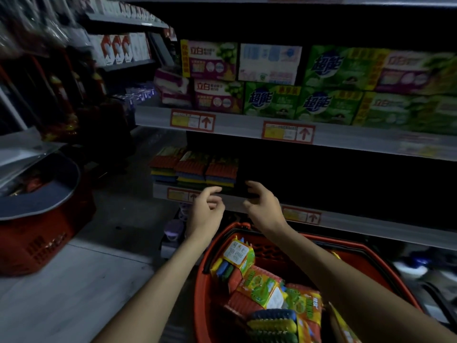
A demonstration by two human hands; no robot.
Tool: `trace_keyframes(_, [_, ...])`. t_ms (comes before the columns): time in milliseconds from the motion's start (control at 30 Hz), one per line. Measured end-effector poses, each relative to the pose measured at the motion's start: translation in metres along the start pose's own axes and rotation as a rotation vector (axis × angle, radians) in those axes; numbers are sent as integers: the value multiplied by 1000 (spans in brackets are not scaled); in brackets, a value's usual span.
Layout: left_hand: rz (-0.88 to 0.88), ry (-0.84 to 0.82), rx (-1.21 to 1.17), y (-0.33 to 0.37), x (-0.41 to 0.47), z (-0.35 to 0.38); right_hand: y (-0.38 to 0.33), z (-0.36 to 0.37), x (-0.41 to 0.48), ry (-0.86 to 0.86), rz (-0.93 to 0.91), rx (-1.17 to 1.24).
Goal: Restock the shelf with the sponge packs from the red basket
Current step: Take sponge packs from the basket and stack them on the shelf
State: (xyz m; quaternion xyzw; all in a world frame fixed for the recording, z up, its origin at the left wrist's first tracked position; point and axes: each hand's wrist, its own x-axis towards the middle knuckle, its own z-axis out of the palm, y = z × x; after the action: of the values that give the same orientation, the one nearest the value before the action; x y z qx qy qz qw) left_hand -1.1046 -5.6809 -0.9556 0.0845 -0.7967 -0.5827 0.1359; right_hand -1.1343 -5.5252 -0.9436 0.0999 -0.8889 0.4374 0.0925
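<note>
Left hand (207,209), right hand (263,206) at shelf (358,226) edge, grips loose, empty. We should set packs (259,285) from basket (199,288) flush right of shelved row (195,169).

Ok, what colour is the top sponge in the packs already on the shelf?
Red-orange on the shelved sponge packs, with blue and yellow layers beneath; the head view shows it.

We record dim light, with the shelf recesses nearly black. The floor (74,280) is pale grey with faint seams. Ahead, an upper shelf (242,123) with a grey front lip carries green boxes (272,101) and purple boxes (217,97), stacked two high. Red-framed price tags (288,133) with arrows sit on its lip. At far left a second rack (128,64) holds white cartons (116,49). A red crate (44,246) stands on the floor.
</note>
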Motion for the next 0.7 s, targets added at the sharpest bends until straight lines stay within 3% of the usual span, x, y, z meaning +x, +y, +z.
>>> trace_keyframes(300, [224,-182,292,32,-41,-2,0,-97,-58,-102,-246,-187])
trace_keyframes(467, [265,-293,385,45,-73,2,3,-137,-94,-255,-154,-225])
trace_keyframes(700, [323,-431,592,22,-111,16,31,-140,-134,-708,3,-388])
